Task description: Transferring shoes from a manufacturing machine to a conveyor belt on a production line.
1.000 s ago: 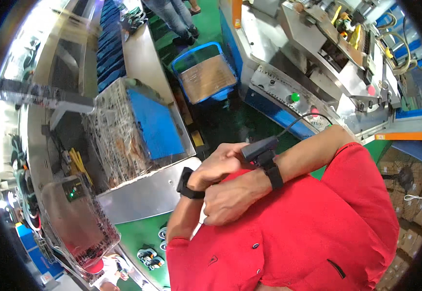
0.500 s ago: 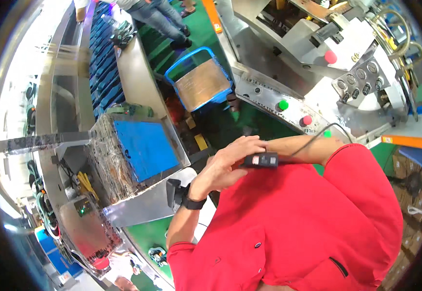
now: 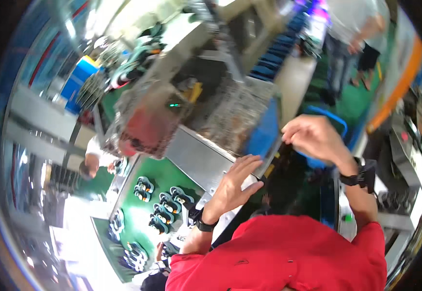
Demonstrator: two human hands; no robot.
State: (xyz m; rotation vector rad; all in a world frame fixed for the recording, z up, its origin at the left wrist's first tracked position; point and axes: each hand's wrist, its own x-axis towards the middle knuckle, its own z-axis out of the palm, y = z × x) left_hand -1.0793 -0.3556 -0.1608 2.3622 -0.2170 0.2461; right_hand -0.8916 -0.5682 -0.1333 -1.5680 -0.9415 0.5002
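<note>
My left hand (image 3: 233,189) is stretched out, thumb apart from the fingers, beside the metal edge of a worn machine block with a blue panel (image 3: 264,130). A small dark thing shows near its thumb tip; I cannot tell whether they touch. My right hand (image 3: 315,138) is raised to the right of that panel, fingers curled together with nothing visible in them. Both wrists carry black straps with small dark devices; the right wrist's device (image 3: 366,175) sits on the outer side. A blue-framed cart or stool (image 3: 334,115) is partly hidden behind my right hand.
Several shoes (image 3: 168,202) lie on a green surface at the lower left. A stained machine housing (image 3: 150,121) stands left of the block. One person (image 3: 349,34) stands at the upper right, another in white (image 3: 97,153) at the left. An orange beam (image 3: 400,87) runs along the right.
My view has swung left, bringing the shoes into sight. My hands, close together before at my right forearm's dark device, are now apart, the right one raised.
</note>
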